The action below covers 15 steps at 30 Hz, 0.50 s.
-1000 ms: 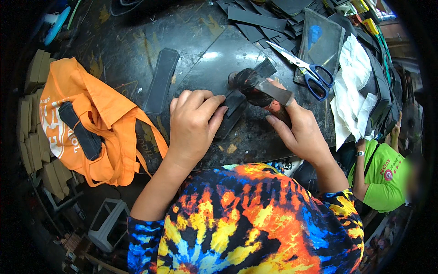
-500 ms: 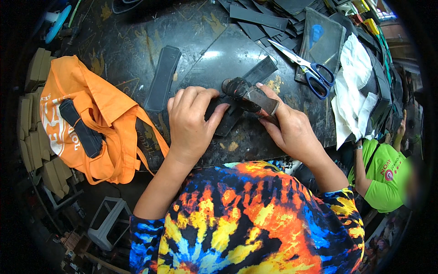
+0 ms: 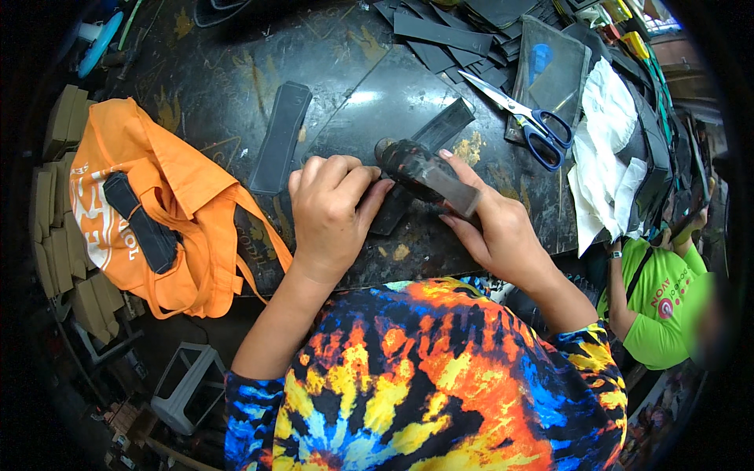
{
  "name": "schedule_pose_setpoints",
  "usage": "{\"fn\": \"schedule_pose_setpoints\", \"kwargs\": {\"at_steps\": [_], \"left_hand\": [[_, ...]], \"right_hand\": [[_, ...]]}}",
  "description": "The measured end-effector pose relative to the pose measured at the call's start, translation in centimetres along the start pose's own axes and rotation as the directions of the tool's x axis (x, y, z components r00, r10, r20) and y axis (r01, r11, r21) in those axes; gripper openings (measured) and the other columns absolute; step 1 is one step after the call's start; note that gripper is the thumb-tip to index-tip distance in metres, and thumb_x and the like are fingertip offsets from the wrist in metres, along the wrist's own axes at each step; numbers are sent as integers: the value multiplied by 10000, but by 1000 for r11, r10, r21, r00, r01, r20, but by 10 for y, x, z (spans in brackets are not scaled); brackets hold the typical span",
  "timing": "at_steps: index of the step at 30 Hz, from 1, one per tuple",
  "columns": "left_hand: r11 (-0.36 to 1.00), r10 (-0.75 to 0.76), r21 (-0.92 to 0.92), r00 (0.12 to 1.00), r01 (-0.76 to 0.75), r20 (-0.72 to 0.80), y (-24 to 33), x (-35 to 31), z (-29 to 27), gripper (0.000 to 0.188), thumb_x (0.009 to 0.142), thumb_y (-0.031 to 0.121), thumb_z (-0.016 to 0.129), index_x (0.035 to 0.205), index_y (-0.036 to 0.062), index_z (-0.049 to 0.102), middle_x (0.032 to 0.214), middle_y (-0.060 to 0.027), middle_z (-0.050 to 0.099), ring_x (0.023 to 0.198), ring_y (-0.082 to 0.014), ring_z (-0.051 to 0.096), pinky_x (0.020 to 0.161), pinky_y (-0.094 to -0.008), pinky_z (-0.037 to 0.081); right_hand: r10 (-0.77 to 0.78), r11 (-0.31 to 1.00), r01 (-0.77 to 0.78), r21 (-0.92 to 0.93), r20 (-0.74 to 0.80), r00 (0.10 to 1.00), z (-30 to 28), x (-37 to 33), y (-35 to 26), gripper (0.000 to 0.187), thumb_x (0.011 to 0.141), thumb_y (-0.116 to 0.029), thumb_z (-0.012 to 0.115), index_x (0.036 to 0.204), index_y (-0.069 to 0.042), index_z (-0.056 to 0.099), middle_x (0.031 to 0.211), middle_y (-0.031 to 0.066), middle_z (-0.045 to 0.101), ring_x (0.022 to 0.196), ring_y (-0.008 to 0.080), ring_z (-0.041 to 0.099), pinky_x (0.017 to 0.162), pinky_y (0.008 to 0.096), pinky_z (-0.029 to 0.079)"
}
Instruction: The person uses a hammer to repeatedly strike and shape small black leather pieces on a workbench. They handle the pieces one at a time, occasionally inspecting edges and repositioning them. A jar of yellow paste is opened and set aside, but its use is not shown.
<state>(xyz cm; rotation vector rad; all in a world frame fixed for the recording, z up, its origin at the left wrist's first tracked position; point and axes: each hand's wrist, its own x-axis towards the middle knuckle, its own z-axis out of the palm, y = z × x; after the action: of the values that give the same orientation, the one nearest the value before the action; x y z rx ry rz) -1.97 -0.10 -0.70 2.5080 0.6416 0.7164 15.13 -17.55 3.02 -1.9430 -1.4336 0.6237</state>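
My right hand [image 3: 499,228] is closed around a hammer, its fingers and thumb at the near side of the head. The dark, worn hammer head [image 3: 428,174] covers part of a long black strip [image 3: 445,125] that lies slantwise on the table. To its left, my left hand [image 3: 330,208] has its fingers curled and thumb pressed in at the edge of a black piece [image 3: 371,184], mostly hidden beneath the fingers. Another black strip [image 3: 280,137] with shaped ends lies flat beyond my left hand.
Blue-handled scissors [image 3: 542,129] lie right of the hammer, by crumpled white cloth [image 3: 609,149]. Black offcuts [image 3: 448,35] are heaped at the far edge. An orange bag [image 3: 157,188] with a tied black bundle [image 3: 141,221] is at left. A person in green [image 3: 656,302] is at right.
The hammer head has tilted and shifted slightly to the left over the black strip. My left hand has barely moved. The person in green has shifted a little.
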Motion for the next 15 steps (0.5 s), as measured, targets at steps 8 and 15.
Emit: {"fn": "schedule_pose_setpoints", "kwargs": {"at_steps": [8, 15], "left_hand": [[982, -169, -91, 984, 164, -53, 2, -3, 3, 618, 690, 81, 920, 1220, 84, 603, 1020, -74, 583, 867, -226, 602, 829, -372, 475], [972, -201, -134, 978, 192, -56, 3, -3, 2, 909, 699, 126, 935, 1480, 117, 469, 1233, -105, 549, 995, -257, 601, 914, -418, 459]], "right_hand": [[31, 999, -26, -41, 118, 993, -13, 7, -8, 790, 913, -37, 744, 1612, -104, 383, 1113, 201, 737, 997, 403, 739, 817, 449, 589], [31, 997, -22, -78, 119, 992, -6, 8, -8, 770, 912, -107, 762, 1599, -131, 416, 1049, 202, 736, 938, 409, 736, 767, 478, 593]]}}
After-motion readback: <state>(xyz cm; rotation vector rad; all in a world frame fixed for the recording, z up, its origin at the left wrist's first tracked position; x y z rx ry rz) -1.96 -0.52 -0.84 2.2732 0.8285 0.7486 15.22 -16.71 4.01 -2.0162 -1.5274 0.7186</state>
